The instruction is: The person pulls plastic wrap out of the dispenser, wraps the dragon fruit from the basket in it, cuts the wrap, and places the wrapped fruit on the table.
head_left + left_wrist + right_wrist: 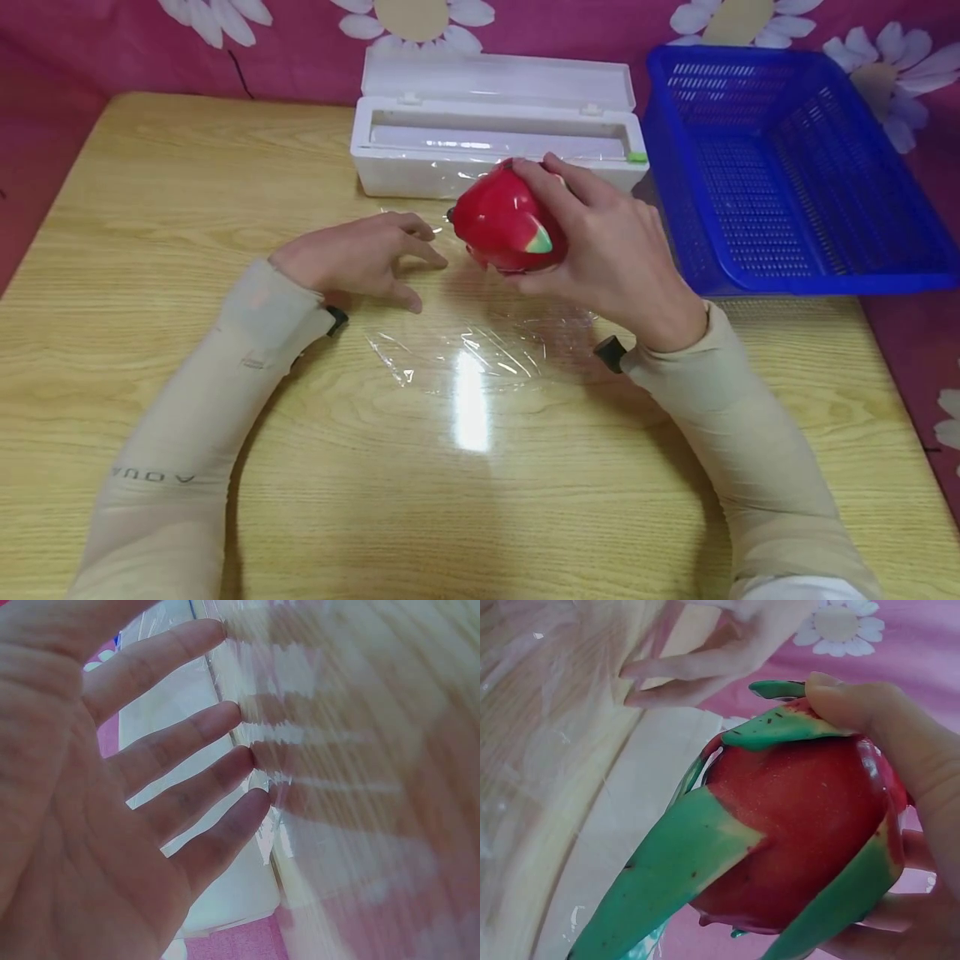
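Note:
My right hand (611,237) grips a red dragon fruit (498,212) with green-tipped scales, thumb on one side and fingers round the other. In the right wrist view the dragon fruit (795,817) shows its glossy red skin and long green scales. A thin sheet of clear plastic wrap (480,350) lies crinkled on the table below it, stretching back to the white wrap box (495,167). To the left of the fruit, my left hand (360,254) spreads its fingers with nothing in them. Its fingertips (251,761) come down at the film and tabletop in the left wrist view.
The wrap box stands at the back of the wooden table (337,500), its lid (498,82) raised and a roll (495,143) inside. A blue plastic basket (690,192) sits at the back right, next to the box. Behind hangs a pink flowered cloth (300,50).

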### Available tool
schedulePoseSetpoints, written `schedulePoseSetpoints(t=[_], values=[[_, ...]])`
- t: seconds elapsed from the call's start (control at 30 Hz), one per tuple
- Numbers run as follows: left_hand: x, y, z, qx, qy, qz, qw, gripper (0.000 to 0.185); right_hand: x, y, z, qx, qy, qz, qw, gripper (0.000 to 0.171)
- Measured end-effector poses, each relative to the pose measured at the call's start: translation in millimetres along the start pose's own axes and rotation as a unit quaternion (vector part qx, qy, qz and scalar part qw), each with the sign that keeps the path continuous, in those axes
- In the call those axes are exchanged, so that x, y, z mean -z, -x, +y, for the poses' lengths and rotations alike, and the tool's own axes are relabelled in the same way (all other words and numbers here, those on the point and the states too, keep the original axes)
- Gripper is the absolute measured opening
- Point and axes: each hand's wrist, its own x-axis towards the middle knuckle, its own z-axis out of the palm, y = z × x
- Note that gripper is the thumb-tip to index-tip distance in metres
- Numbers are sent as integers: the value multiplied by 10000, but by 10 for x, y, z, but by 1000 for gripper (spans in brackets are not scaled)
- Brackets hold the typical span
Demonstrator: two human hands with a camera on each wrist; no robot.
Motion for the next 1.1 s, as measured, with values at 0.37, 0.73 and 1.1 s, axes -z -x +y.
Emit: schedulePoseSetpoints(t=[0.37, 0.73, 1.1], values=[[-11, 4, -12, -73, -6, 52, 10000, 65, -110, -9, -46, 208, 18, -239, 9995, 97], [-8, -17, -14, -97, 13, 143, 9998, 68, -207, -17, -117, 290, -11, -568, 9980, 98], [-12, -29, -17, -98, 30, 137, 9999, 70, -277, -23, -161, 297, -5, -783, 9965, 98]])
